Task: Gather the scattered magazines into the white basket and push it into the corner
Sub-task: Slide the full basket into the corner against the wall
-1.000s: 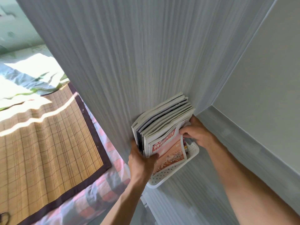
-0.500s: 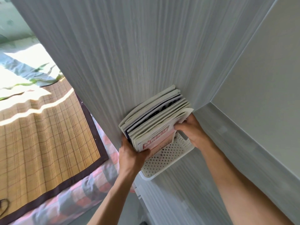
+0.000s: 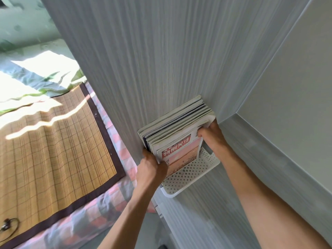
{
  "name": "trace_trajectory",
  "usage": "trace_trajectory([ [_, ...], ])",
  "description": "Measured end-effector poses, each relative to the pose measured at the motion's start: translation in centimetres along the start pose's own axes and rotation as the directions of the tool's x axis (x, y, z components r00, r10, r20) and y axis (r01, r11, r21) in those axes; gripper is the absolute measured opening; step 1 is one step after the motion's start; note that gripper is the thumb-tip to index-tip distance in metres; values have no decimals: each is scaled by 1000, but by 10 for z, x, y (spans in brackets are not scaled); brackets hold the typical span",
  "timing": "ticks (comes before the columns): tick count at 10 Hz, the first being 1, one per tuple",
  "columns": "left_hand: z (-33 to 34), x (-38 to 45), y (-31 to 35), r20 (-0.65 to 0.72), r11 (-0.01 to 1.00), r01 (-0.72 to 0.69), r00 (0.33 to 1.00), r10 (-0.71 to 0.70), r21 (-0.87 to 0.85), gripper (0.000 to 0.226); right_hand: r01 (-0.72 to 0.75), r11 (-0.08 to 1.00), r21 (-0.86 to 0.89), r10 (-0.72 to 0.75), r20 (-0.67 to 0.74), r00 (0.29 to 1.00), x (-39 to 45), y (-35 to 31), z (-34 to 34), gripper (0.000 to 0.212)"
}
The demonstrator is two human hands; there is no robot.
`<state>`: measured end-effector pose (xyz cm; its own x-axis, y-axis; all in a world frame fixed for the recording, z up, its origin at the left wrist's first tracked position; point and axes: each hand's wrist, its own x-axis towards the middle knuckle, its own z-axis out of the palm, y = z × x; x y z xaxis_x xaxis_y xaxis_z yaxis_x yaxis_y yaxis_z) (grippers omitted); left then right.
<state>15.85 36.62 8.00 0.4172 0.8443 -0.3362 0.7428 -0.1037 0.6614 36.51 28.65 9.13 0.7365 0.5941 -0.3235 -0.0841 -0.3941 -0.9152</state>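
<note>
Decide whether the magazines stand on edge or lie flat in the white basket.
On edge: the magazines show their top edges in a row above the white basket, leaning toward the wall.

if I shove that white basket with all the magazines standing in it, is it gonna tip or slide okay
Probably slides, but top-heavy: the magazines stand well above the white basket rim, so a high push could tip it. The perforated plastic looks light and may flex. The left hand and right hand grip the stack's sides, which should steady it.

1 basket [image 3: 188, 178], ~9 mags [image 3: 176, 128], 2 hands.
</note>
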Motion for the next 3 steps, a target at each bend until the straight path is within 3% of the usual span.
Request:
trace_trajectory([
  [1, -10, 5, -5, 50, 983, -36, 998, 27, 180, 41, -12, 1000, -26, 10, -53, 999, -8, -2, 2, 70],
  [3, -30, -6, -8, 161, 988, -52, 987, 28, 143, 47, -97, 995, -29, 83, -313, 946, -86, 7, -25, 76],
])
